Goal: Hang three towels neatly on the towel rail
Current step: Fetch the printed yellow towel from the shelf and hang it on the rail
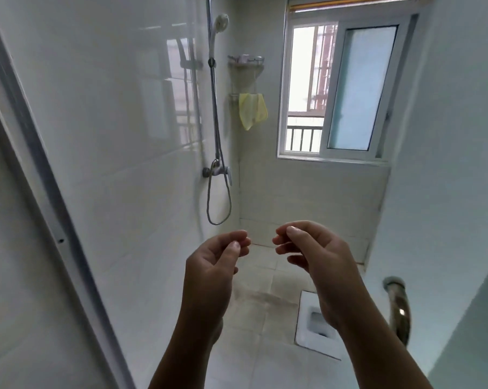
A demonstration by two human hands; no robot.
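Observation:
My left hand and my right hand are raised side by side in front of me in a white-tiled bathroom. Both have loosely curled fingers and hold nothing. A small gap separates the fingertips of the two hands. A yellow towel hangs from the lower tier of a metal corner rack on the far wall, well beyond my hands. No other towel shows.
A shower head, riser and hose run down the left wall to a mixer tap. A half-open window is at the back right. A squat toilet sits in the floor, and a metal pipe curves at the right wall.

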